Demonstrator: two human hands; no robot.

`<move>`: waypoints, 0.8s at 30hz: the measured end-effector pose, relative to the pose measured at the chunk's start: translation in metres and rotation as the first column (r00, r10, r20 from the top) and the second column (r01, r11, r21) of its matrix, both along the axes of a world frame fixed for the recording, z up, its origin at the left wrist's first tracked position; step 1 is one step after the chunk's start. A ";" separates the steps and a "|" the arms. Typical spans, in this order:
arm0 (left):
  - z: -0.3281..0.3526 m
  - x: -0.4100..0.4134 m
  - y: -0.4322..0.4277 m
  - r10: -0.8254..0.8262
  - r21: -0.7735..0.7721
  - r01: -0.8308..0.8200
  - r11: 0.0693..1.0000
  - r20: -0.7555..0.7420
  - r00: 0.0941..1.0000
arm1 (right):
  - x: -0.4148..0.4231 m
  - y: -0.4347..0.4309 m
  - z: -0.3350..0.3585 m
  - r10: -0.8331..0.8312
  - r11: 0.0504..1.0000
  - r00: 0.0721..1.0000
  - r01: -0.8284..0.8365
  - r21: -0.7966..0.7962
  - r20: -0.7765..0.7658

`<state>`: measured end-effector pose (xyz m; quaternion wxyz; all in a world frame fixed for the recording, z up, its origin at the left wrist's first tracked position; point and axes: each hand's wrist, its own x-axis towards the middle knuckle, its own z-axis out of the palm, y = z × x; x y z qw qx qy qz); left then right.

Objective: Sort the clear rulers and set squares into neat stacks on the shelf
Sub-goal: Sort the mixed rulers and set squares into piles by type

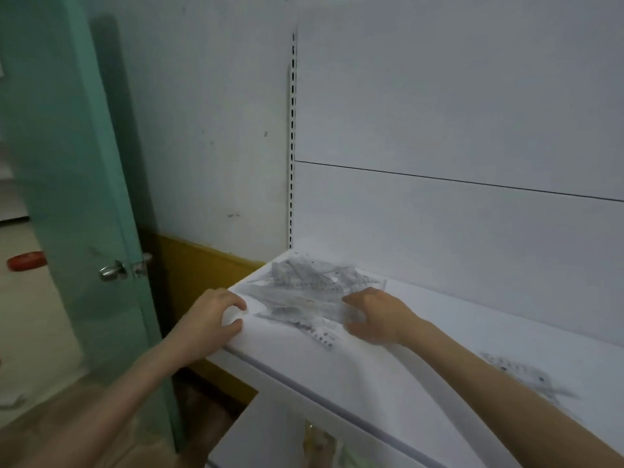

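Observation:
A loose heap of clear rulers and set squares point(304, 285) lies at the left end of the white shelf point(371, 359), near its back corner. My left hand point(211, 319) rests at the shelf's left edge beside the heap, fingers curled, thumb and fingertips touching the edge of a clear piece. My right hand point(374, 314) sits on the heap's right side with fingers spread over a clear set square point(354, 298). The blur hides whether either hand grips a piece. A second, smaller group of clear rulers point(526, 373) lies on the shelf to the right, behind my right forearm.
A slotted upright point(292, 146) and white back panel rise behind the shelf. A green door point(77, 184) with a metal knob point(113, 271) stands open to the left. A red object point(27, 261) lies on the floor beyond it.

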<state>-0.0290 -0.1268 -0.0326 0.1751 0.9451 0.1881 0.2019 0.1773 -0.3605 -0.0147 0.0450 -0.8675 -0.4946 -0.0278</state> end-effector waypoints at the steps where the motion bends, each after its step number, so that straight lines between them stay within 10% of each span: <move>1: -0.001 0.010 0.010 -0.024 0.003 0.024 1.000 0.005 1.000 | 0.002 0.010 -0.003 -0.021 1.000 0.999 0.022 -0.014 0.033; 15: -0.005 0.094 0.038 -0.375 -0.036 0.373 0.927 -0.121 0.919 | 0.007 -0.013 0.002 -0.085 0.940 0.968 0.000 0.341 0.235; 24: 0.013 0.112 0.030 -0.373 0.175 0.423 0.889 -0.257 0.891 | 0.003 -0.040 0.008 -0.249 0.885 0.967 0.207 0.418 0.050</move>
